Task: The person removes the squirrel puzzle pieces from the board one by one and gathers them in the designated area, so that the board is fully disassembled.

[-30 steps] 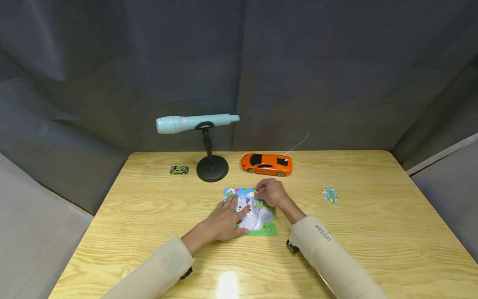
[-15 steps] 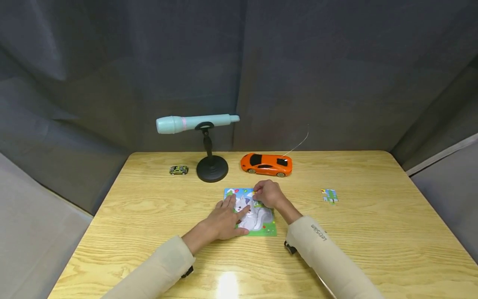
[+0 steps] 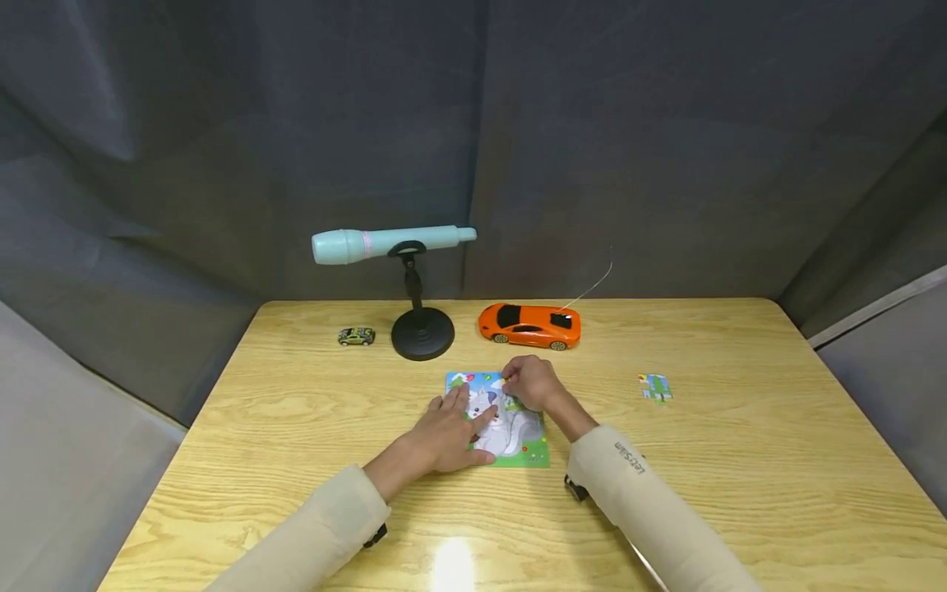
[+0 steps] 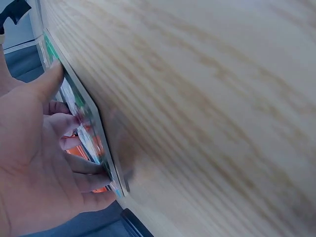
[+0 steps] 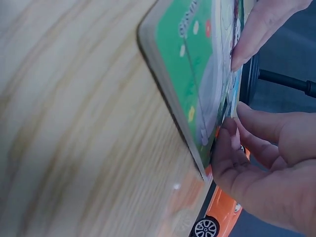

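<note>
A jigsaw puzzle (image 3: 518, 440) of a white cartoon animal on green grass lies flat on the wooden table, and its thick board edge shows in the right wrist view. My left hand (image 3: 444, 433) rests on its left part with the fingers spread, pressing the surface. At the upper right corner of the puzzle, my right hand (image 3: 534, 384) pinches a small puzzle piece between thumb and curled fingers. Most of that piece is hidden by the fingers. Off to the right, a few joined puzzle pieces (image 3: 656, 386) lie on the table.
An orange toy car (image 3: 529, 326) with a thin upright antenna stands just behind the puzzle. Left of it is a black stand (image 3: 422, 333) bearing a light blue toy microphone (image 3: 392, 242). A small green toy car (image 3: 356, 336) sits farther left. Dark curtain hangs behind the table.
My right hand has shifted slightly left over the puzzle's upper right corner, still pinching the piece. The left hand stays on the puzzle in much the same place.
</note>
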`<move>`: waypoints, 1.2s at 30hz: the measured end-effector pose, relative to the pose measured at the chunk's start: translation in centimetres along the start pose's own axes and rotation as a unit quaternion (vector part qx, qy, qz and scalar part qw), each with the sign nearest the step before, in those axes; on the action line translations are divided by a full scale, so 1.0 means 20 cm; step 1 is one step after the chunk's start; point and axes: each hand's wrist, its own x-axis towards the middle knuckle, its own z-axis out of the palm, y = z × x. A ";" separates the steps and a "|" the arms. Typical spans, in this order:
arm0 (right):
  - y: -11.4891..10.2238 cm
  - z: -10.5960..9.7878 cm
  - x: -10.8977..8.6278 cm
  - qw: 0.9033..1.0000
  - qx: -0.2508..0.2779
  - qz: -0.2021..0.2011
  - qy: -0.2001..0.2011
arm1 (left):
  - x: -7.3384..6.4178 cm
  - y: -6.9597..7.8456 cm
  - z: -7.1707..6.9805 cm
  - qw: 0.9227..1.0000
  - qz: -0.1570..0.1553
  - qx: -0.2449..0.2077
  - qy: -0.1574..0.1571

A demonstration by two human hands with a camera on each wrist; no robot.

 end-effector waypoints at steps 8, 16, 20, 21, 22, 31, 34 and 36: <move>-0.01 -0.01 -0.02 0.999 0.027 -0.012 0.021 | 0.01 0.00 0.00 1.000 0.002 0.007 -0.005; 0.03 -0.04 -0.02 0.997 0.073 -0.026 0.017 | 0.01 0.01 -0.01 1.000 0.002 0.008 -0.009; 0.05 -0.08 -0.04 0.996 0.070 -0.050 0.008 | 0.01 0.01 0.00 1.000 0.003 0.012 -0.008; 0.06 -0.10 -0.04 0.996 0.067 -0.057 0.007 | 0.01 0.01 0.00 1.000 0.004 0.013 -0.005; 0.06 -0.11 -0.05 0.996 0.065 -0.063 0.006 | 0.01 0.00 0.00 1.000 0.005 0.016 -0.002; 0.16 -0.25 -0.09 0.993 0.089 -0.075 -0.001 | 0.00 -0.03 0.05 0.999 0.020 0.029 0.027; 0.23 -0.31 -0.10 0.993 0.093 -0.076 -0.002 | 0.00 -0.02 0.05 0.999 0.016 0.029 0.024; 0.28 -0.34 -0.11 0.993 0.091 -0.073 -0.002 | 0.00 -0.02 0.05 0.999 0.011 0.027 0.018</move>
